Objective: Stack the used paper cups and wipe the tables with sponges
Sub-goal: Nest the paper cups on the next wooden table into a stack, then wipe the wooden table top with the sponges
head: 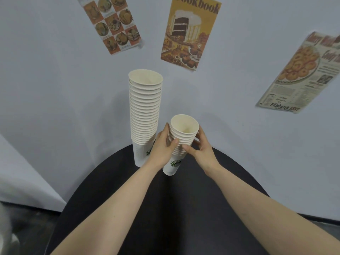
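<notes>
A short stack of white paper cups (184, 128) with a green round logo stands upright on the far part of a round black table (184, 208). My left hand (162, 144) wraps its left side and my right hand (201, 144) wraps its right side, both gripping it around the nested rims. Just to its left rises a much taller stack of the same cups (145, 107), touching or nearly touching my left hand. No sponge is in view.
A pale wall stands close behind the table, with three food posters: a checkered one (112, 24), a cookbook cover (189, 32) and a cookie advert (301, 74). A dark floor strip (36, 218) shows at the left.
</notes>
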